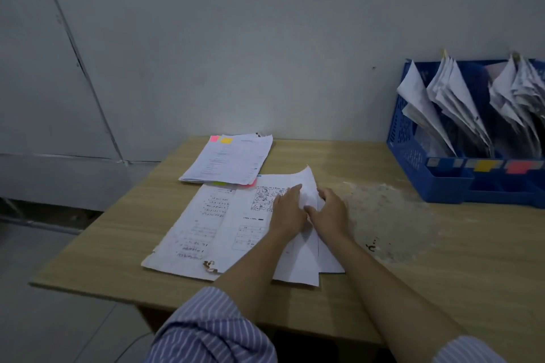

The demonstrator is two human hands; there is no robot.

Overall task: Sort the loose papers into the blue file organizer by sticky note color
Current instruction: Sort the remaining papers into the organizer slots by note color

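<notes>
My left hand (287,209) and right hand (330,212) press flat on a folded sheet (306,247) atop loose papers (206,227); blue file organizer (413,162) stands well apart.

Dim rm: wood desk (118,244) against gray wall (236,38).

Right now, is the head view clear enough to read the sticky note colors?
Head view: dim and soft, with wide-angle bending at the edges; pink and yellow notes on the far stack read clearly, the blue organizer labels look blurred, and both hands smear slightly.
</notes>
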